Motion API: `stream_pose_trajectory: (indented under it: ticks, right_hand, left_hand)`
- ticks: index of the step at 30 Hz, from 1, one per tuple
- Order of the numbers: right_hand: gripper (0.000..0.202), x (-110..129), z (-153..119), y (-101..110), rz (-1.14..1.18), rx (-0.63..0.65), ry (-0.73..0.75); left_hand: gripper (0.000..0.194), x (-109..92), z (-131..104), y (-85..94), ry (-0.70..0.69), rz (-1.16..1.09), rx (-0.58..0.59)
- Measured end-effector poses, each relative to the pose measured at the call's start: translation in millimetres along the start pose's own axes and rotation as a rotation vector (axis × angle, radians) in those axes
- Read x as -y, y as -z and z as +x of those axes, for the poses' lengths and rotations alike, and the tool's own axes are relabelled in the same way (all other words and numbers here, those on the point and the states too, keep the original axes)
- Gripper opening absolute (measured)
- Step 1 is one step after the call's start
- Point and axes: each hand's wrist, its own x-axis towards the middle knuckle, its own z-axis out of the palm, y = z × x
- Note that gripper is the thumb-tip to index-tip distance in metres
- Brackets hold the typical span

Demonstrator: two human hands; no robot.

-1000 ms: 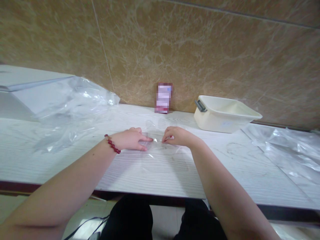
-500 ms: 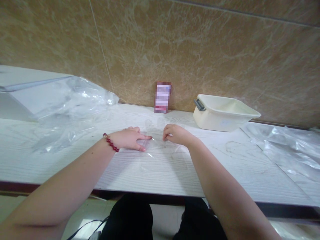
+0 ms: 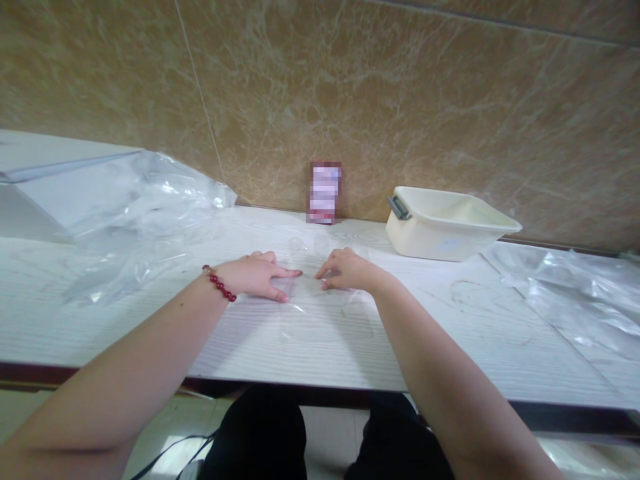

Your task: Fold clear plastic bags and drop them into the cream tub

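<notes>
A clear plastic sheet or bag (image 3: 325,320) lies flat on the white wood-grain table between and below my hands; its outline is hard to make out. My left hand (image 3: 257,275), with a red bead bracelet (image 3: 219,283) at the wrist, rests on its left part, index finger and thumb stretched out. From the other side my right hand (image 3: 347,270) hovers over or touches the plastic, I cannot tell which. Its fingers are bent but apart, and nothing shows between them. The two index fingertips are a short gap from each other.
A cream plastic tub (image 3: 425,239) with a grey handle stands against the marbled wall (image 3: 280,93). A blurred-out phone-like object (image 3: 324,193) leans there too. Clear plastic bags (image 3: 150,207) lie at the left by a white box (image 3: 35,207); more plastic (image 3: 575,287) lies at the right.
My right hand's fingers have opened from a pinch and reached slightly left, toward my left hand. The left hand has stayed nearly in place on the plastic.
</notes>
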Motion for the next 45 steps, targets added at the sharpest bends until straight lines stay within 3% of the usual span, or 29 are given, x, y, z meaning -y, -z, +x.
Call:
stream_pose_trajectory:
  ticks: [13, 18, 20, 23, 27, 32, 40, 45]
  right_hand:
    - [0.033, -3, -4, 9, 0.044, 0.09, -0.067]
    - [0.03, -12, -7, 13, 0.028, 0.019, -0.054]
    - [0.025, -22, -11, 17, -0.018, -0.107, -0.164]
    - [0.027, -44, -21, 22, -0.129, -0.272, -0.453]
    - [0.028, -68, -29, 20, -0.182, -0.231, -0.66]
    - [0.028, -73, -25, 12, -0.22, -0.158, -0.642]
    - [0.019, -66, -22, 14, -0.151, -0.314, -0.654]
    - [0.018, -50, -21, 22, -0.085, -0.41, -0.547]
  left_hand:
    - [0.072, 4, -2, -0.1, 0.025, 0.029, 0.013]
    - [0.065, 6, -2, 5.8, -0.045, -0.006, -0.017]
    - [0.057, 7, -1, 8.9, -0.063, -0.05, -0.085]
    - [0.051, 6, 2, 10.9, -0.044, -0.076, -0.237]
    - [0.048, 2, 5, 8.8, -0.056, -0.061, -0.319]
    - [0.045, 0, 8, 7.2, -0.05, -0.049, -0.327]
    - [0.042, 1, 12, 4.4, -0.072, -0.053, -0.346]
    - [0.041, -1, 13, 3.6, -0.086, -0.077, -0.342]
